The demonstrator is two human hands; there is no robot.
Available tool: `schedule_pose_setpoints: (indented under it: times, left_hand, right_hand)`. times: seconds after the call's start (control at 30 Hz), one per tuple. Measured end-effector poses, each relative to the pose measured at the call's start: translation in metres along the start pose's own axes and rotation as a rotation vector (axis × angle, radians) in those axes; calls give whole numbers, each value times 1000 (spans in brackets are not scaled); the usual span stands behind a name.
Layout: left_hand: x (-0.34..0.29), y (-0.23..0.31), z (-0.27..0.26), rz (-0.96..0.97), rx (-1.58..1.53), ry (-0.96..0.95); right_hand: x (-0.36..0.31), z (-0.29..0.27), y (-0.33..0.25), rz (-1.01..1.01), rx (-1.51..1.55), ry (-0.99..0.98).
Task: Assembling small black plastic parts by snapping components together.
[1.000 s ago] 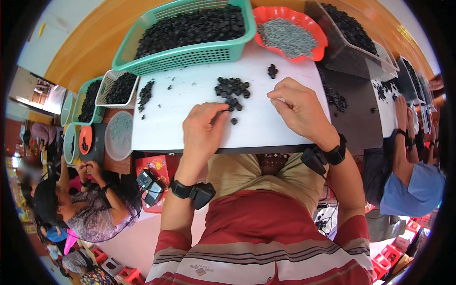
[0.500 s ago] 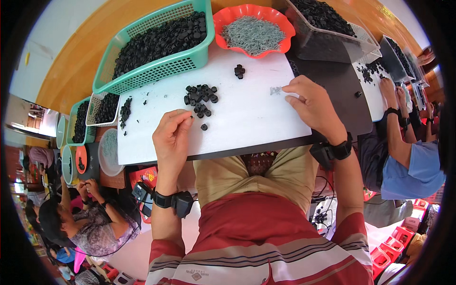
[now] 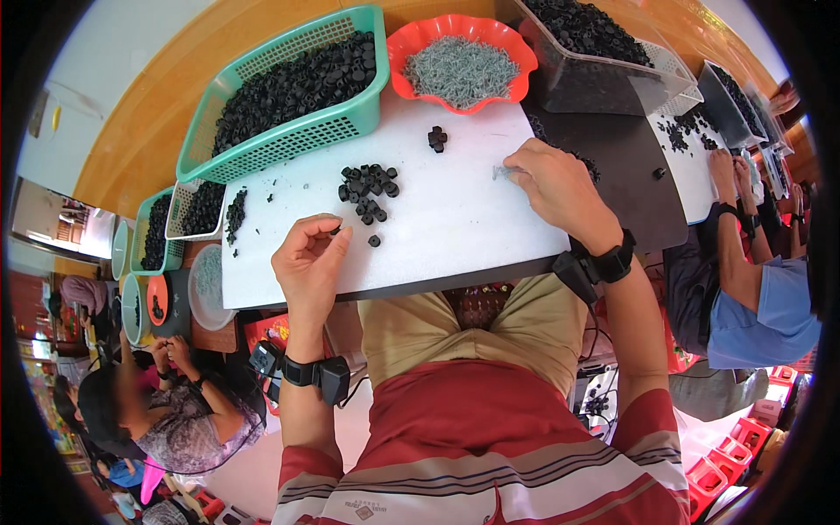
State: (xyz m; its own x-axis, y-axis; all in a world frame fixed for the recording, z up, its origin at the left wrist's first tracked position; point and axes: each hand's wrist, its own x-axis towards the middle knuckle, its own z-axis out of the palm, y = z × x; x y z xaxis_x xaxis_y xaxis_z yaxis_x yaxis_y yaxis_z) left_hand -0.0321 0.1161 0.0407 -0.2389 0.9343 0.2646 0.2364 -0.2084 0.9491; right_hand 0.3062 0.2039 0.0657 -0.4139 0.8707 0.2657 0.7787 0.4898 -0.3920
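Observation:
My left hand [image 3: 306,267] hovers over the near left part of a white board [image 3: 455,219], thumb and fingers pinched on a small black plastic part [image 3: 335,232]. Just right of it lies a single black part [image 3: 374,241], with a loose cluster of black parts [image 3: 367,182] behind. My right hand [image 3: 564,192] reaches across the board's right side. Its fingertips are closed together at a few small silver screws [image 3: 501,173]; whether one is between them is hidden. Farther back rests a small clump of black parts [image 3: 437,138].
A green basket of black parts [image 3: 289,140], a red scalloped bowl of screws [image 3: 516,83] and a clear bin of black parts [image 3: 577,74] line the far side. Black crumbs [image 3: 235,217] lie at the board's left. Other people sit at both sides.
My right hand has moved slightly left and its fingers have closed at the screws. My left hand has shifted a little left and down, still pinching the black part.

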Motion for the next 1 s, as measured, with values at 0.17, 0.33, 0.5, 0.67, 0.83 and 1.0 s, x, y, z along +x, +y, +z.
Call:
schedule_pose_setpoints:
  times: [0.17, 0.33, 0.5, 0.67, 0.83, 1.0]
  left_hand:
    - [0, 0, 0, -20, -52, 13]
    - [0, 0, 0, -10, -48, 10]
    - [0, 2, 0, -6, -62, 1]
    - [0, 3, -1, -16, -41, -3]
    - [0, 2, -1, -4, -50, -14]
    - [1, 3, -1, -12, -45, -19]
  right_hand:
    - [3, -4, -2, 19, 62, -12]
    - [3, -4, 3, 8, 100, -8]
    - [4, -5, 4, -6, 119, 15]
    - [5, -9, 4, 4, 193, 18]
    - [3, -7, 9, -20, 241, 22]
    - [2, -12, 3, -6, 255, 2]
